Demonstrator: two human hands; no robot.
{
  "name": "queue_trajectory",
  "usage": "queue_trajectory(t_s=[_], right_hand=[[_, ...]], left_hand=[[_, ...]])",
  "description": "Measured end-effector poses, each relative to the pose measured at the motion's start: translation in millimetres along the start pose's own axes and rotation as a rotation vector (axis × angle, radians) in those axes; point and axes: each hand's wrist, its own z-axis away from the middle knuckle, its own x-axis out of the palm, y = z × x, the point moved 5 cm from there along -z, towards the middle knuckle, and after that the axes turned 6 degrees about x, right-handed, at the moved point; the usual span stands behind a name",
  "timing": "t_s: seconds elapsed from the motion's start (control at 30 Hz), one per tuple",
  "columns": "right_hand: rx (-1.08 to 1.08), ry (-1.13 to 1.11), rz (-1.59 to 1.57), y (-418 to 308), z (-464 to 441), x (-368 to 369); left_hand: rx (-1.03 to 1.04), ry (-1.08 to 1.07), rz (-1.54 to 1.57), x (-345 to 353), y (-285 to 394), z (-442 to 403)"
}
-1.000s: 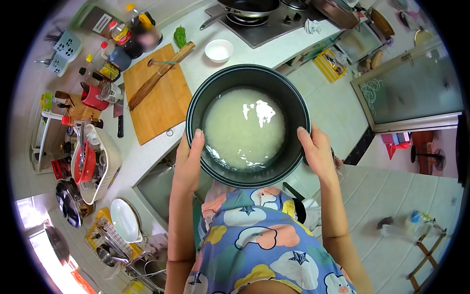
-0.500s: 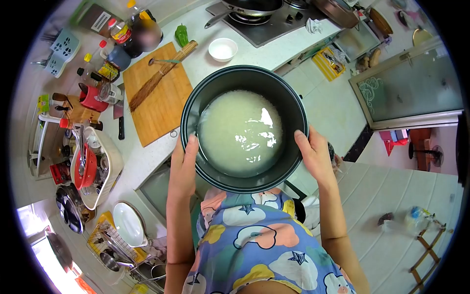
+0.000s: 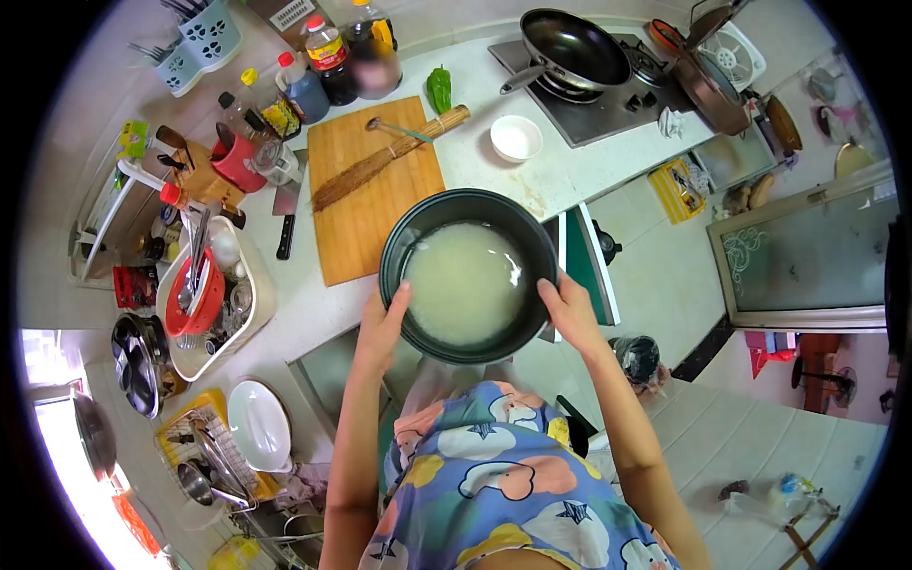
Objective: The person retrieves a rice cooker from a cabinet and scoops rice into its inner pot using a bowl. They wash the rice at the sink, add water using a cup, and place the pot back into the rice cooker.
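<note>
Between my two hands is a dark rice cooker inner pot (image 3: 458, 206), held level in front of my body. Inside it, rice lies under cloudy whitish water (image 3: 461, 290) with bright reflections on the surface. My left hand (image 3: 382, 325) grips the pot's left rim, thumb on top and the other fingers hidden beneath. On the opposite side my right hand (image 3: 568, 309) holds the rim the same way. Just beyond the pot, a wooden cutting board (image 3: 347, 242) carries a bundled bristle brush (image 3: 380, 163) and a thin-handled small tool.
A white bowl (image 3: 516, 140) and a green pepper (image 3: 439, 90) stand on the counter. Farther right, a frying pan (image 3: 575, 52) sits on the gas stove (image 3: 560, 114). An open drawer (image 3: 584, 252) juts out beside the pot. A knife (image 3: 285, 236) lies left of the board.
The pot now appears smaller and farther from my head, still in both hands. My view has shifted, so the counter items appear farther right and the open drawer shows.
</note>
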Motion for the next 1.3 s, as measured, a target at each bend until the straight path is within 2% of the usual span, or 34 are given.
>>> queue_trajectory(t_s=[0.4,0.63,0.67,0.8,0.83,0.87,0.9,0.93,0.97,1.1,1.17,1.23,1.3], right_hand=[[-0.023,-0.081,-0.014,-35,-97,88],[-0.209,-0.091,0.012,-38,-139,105],[-0.221,-0.096,0.01,-39,-143,105],[-0.274,-0.144,0.029,-35,-156,101],[-0.309,-0.195,-0.014,-30,-161,104],[-0.175,-0.212,-0.027,-36,-156,100],[-0.042,-0.223,-0.029,-47,-146,92],[-0.042,-0.228,-0.05,-54,-139,89],[-0.04,-0.223,-0.072,-56,-138,83],[-0.397,0.117,0.034,-54,-140,54],[-0.456,0.109,-0.06,-72,-124,56],[-0.468,0.009,-0.094,-91,-106,71],[-0.539,-0.086,-0.098,-108,-87,98]], left_hand=[[0.122,0.108,-0.098,-81,-2,-75],[0.093,0.187,-0.084,-95,-14,-101],[0.127,0.224,-0.086,-95,-16,-104],[0.019,0.366,-0.209,-96,-18,-106],[0.174,0.429,-0.336,-102,-29,-110],[0.292,0.565,-0.504,-103,-32,-108],[0.307,0.61,-0.183,-102,-38,-106],[0.2,0.646,-0.241,-105,-29,-94],[0.307,0.725,-0.259,-107,-31,-88],[0.24,0.705,-0.34,-104,-18,-52],[0.249,0.723,-0.324,-106,-18,-35],[0.278,0.74,-0.266,-109,-20,-18],[0.214,0.77,-0.232,-118,-21,6]])
